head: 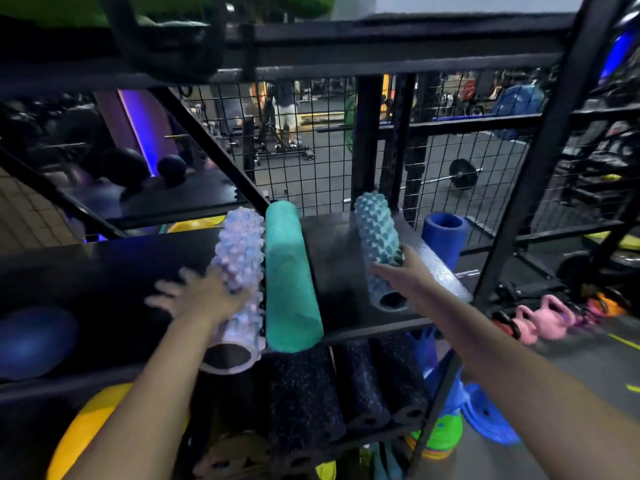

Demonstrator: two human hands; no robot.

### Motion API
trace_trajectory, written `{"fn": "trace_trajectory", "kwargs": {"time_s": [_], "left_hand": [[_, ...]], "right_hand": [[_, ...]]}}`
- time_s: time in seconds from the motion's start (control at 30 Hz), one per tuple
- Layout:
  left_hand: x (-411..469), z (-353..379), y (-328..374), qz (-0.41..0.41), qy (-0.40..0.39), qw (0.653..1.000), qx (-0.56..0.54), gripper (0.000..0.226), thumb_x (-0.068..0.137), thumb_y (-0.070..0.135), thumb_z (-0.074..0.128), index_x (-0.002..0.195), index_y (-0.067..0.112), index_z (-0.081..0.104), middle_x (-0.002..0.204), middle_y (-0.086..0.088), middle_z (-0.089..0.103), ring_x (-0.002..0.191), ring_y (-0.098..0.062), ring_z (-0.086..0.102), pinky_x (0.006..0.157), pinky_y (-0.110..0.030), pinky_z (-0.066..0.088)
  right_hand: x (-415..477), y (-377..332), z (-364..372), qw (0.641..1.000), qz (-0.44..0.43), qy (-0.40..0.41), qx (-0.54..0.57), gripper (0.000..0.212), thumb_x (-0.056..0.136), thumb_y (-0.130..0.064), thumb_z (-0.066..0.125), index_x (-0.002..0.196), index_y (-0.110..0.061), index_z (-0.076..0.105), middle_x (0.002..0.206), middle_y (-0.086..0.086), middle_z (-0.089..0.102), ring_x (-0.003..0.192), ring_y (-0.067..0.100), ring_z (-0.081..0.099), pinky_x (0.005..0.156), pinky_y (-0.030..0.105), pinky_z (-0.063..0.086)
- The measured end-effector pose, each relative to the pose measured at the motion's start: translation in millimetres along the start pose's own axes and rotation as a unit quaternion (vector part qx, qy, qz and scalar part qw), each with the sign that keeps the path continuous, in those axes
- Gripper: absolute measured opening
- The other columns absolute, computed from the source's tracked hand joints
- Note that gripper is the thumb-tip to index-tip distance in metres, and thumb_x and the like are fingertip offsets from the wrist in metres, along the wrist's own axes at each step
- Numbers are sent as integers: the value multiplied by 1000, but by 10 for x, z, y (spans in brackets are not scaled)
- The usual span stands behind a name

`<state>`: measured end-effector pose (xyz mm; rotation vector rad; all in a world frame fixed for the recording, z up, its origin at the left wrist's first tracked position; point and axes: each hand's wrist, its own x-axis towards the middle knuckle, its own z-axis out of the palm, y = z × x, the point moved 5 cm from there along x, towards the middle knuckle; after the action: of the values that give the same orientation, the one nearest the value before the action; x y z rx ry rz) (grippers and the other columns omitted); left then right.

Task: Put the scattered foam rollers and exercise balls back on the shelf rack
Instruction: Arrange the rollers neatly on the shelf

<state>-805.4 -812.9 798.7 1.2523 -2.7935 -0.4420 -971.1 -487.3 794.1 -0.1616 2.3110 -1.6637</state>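
3 foam rollers point(293, 278) on shelf point(104, 271)

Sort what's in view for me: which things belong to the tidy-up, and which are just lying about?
Job in hand:
lilac knobbly roller
teal smooth roller
blue-green knobbly roller, in the grip of the right hand
blue ball
shelf rack

Just lying about:
pink kettlebells on the floor
barbell beyond the mesh
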Motion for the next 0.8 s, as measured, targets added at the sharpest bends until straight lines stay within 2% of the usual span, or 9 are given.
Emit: {"fn": "trace_trajectory", "kwargs": {"time_s": [0.07,0.1,0.17,0.23,0.3,0.4,0.57,0.67,0.8], "left_hand": [[54,170,-177,6,-89,986,-142,128,52,93,70,156,31,30,163,-12,34,141,-35,40,116,-52,35],[75,224,-171,21,-106,976,-192,131,47,91,75,155,30,32,159,-9,42,135,-28,47,111,-43,41],[87,314,-57,21,-96,975,-199,129,47,89,74,156,37,27,159,-11,42,140,-35,44,113,-42,41],[29,407,174,8,-69,975,-209,117,62,76,74,159,37,22,161,-15,38,148,-42,29,117,-46,35],[-40,481,447,8,-54,972,-230,106,74,67,73,160,33,22,159,-17,41,150,-40,26,118,-46,34],[-97,536,783,4,-41,981,-189,93,80,64,69,157,33,27,154,-22,42,143,-41,36,111,-46,39],[-32,660,1182,29,-47,985,-162,101,58,82,54,147,40,34,144,-13,55,134,-40,47,104,-47,46],[-43,695,1407,39,-46,989,-137,96,56,83,52,142,42,37,140,-13,56,126,-42,54,100,-48,50],[-9,748,1655,56,-30,993,-97,94,66,80,55,149,43,29,143,-12,55,127,-41,54,96,-45,49]], "right_hand": [[123,91,-89,999,-4,11,-52,85,62,-33,89,136,-20,49,109,3,71,85,15,73,64,27,59],[170,128,-110,997,-5,12,-72,89,54,-38,88,135,-22,51,108,2,72,86,15,73,67,29,61],[276,222,-125,996,-3,8,-94,96,44,-44,84,133,-24,53,106,-2,72,87,14,72,72,32,63],[326,262,-151,993,-9,9,-116,99,39,-46,80,133,-27,53,103,-5,71,87,13,71,76,34,63],[336,274,-212,989,-21,11,-146,99,38,-48,78,132,-30,52,101,-7,71,85,13,71,78,38,63],[293,274,-375,983,-29,15,-182,92,48,-43,82,134,-33,52,99,-8,71,86,13,69,80,36,61],[395,351,-670,983,-26,24,-179,74,70,-28,83,138,-27,54,91,-12,64,83,11,65,67,25,50],[512,350,-789,982,-30,28,-185,70,76,-28,81,140,-25,53,100,-4,64,86,14,62,70,26,49],[665,378,-830,974,-39,4,-224,82,80,-36,81,151,-29,40,119,2,62,92,16,58,76,27,50]]}}
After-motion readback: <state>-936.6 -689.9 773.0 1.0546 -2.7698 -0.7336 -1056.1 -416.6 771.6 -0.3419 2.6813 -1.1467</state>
